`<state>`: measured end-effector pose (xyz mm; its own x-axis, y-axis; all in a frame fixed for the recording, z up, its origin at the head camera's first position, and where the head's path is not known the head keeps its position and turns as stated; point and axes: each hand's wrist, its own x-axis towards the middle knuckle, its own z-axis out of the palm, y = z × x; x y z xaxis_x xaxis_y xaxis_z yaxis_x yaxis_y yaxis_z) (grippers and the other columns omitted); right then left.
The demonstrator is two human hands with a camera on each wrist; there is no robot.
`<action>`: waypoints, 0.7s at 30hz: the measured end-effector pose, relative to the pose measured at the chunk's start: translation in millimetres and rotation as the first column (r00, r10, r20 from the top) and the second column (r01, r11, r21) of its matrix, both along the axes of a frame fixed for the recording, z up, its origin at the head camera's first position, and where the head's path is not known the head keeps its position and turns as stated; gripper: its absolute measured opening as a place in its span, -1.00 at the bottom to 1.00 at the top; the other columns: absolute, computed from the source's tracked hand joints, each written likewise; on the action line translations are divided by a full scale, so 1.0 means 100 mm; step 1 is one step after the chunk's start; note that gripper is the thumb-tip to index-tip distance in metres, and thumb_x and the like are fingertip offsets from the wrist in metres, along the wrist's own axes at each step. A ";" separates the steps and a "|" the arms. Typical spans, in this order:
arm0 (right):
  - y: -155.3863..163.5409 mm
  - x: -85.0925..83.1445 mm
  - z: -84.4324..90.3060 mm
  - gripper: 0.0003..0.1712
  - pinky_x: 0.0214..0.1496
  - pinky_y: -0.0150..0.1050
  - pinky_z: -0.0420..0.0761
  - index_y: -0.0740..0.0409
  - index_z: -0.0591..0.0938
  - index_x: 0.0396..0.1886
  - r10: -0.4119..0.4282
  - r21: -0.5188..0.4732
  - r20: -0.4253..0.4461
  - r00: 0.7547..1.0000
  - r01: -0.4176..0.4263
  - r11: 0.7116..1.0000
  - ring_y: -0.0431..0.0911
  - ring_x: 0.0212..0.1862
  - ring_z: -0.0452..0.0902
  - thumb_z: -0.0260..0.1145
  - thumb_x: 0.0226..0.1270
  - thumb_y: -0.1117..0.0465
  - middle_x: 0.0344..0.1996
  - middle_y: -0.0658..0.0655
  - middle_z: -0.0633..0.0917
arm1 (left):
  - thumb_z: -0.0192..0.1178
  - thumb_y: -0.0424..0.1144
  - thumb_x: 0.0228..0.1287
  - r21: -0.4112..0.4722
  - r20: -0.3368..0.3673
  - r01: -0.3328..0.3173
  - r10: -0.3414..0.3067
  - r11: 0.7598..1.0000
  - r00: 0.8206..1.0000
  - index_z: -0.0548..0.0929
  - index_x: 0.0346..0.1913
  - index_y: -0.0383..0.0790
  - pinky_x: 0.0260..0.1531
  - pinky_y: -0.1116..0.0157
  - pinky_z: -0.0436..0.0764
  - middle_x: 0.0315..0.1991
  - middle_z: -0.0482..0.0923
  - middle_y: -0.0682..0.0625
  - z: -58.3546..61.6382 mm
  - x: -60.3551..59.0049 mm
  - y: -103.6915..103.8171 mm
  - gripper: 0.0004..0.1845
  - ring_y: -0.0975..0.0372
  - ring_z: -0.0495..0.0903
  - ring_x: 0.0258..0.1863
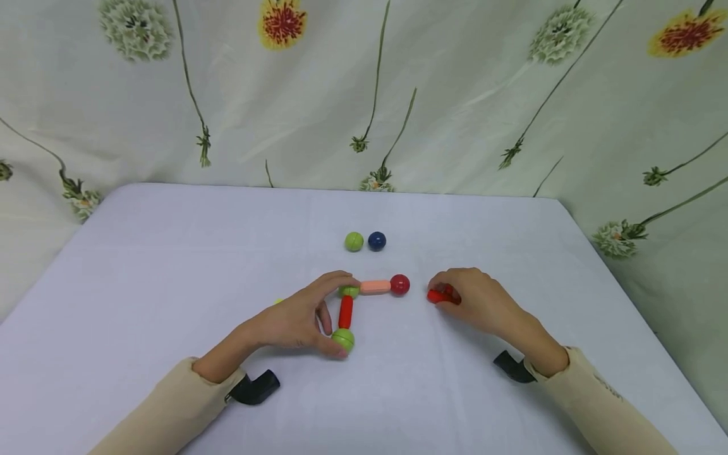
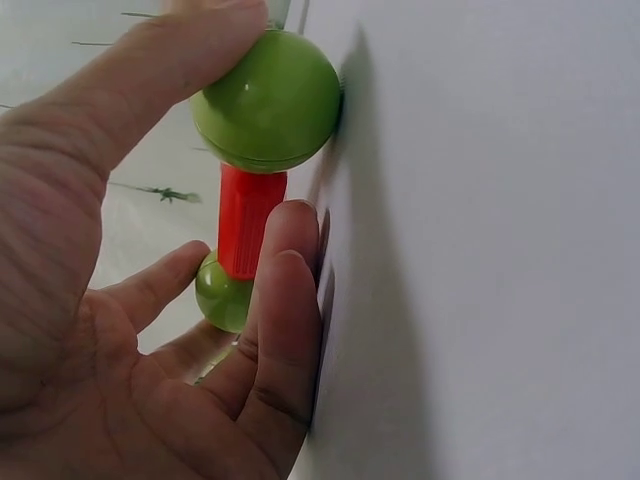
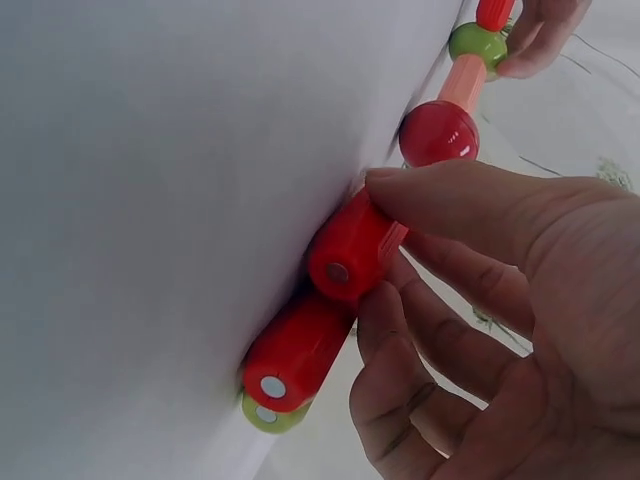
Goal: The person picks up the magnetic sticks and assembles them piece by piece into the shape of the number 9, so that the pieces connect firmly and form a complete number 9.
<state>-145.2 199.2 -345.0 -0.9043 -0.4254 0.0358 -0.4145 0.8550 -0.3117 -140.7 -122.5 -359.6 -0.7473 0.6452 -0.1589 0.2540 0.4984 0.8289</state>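
Note:
My left hand (image 1: 298, 316) spans a magnetic ball-and-rod piece on the table. Its thumb presses the near green ball (image 1: 343, 339) and the index finger touches the far green ball (image 2: 222, 292), with a red rod (image 1: 345, 312) joining them. A peach rod (image 1: 375, 287) runs right from the far ball to a red ball (image 1: 400, 284). To the right, my right hand (image 1: 480, 300) pinches a red rod (image 3: 355, 250) between thumb and fingers, close to the tabletop. Right beside that rod lie a second red rod (image 3: 295, 355) and a green rod (image 3: 275, 415), mostly hidden.
A loose green ball (image 1: 354, 241) and a dark blue ball (image 1: 376, 241) sit farther back on the white-covered table (image 1: 199, 253). Some yellow thing (image 1: 279, 301) peeks out behind my left hand. A flowered cloth (image 1: 455, 95) hangs beyond the table's back edge.

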 end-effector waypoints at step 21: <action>-0.18 0.13 0.04 -0.69 -0.33 -0.45 0.53 -0.10 0.66 -0.11 0.075 -0.015 -0.064 0.995 -0.076 0.997 -0.31 -0.36 0.48 0.39 0.11 0.23 -0.34 -0.17 0.63 | 0.52 0.01 -0.21 -0.010 -0.109 0.012 -0.013 1.000 0.994 0.18 0.31 0.16 -0.42 0.37 0.54 0.32 0.07 0.26 -0.01 0.03 0.05 -0.03 0.28 0.55 -0.48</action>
